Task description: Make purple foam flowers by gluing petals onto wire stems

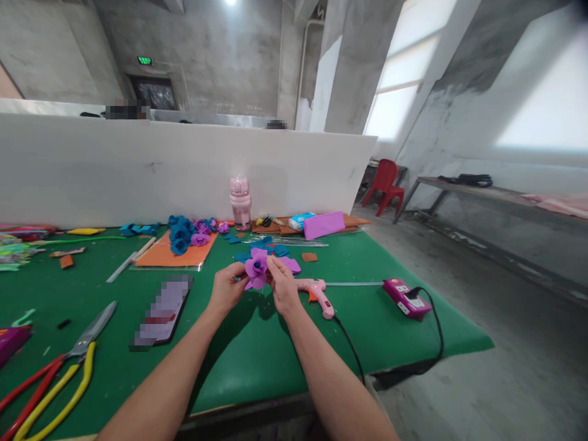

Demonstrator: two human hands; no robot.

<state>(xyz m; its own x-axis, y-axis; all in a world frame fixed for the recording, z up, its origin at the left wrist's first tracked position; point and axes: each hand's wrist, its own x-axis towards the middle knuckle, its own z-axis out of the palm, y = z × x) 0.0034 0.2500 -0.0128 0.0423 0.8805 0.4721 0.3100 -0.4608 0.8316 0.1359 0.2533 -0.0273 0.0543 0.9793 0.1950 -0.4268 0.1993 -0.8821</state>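
Observation:
A purple craft flower (256, 269) with a dark blue centre is held up over the green table between my two hands. My left hand (228, 285) pinches its petals from the left side. On the other side, the fingers of my right hand (282, 284) are closed on the petal edge. Just right of that hand lies a pink hot glue gun (319, 293) with a clear glue stick (353, 283) sticking out of its back. Behind the flower, blue and purple petal pieces (290, 264) are scattered, partly covered by my right hand.
Finished blue flowers (180, 233) sit on an orange sheet (160, 256). A phone (163, 311) and large scissors (85, 337) lie at left. A pink bottle (240, 203) stands before the white partition (184, 165). A magenta power box (405, 298) with a black cord rests at right.

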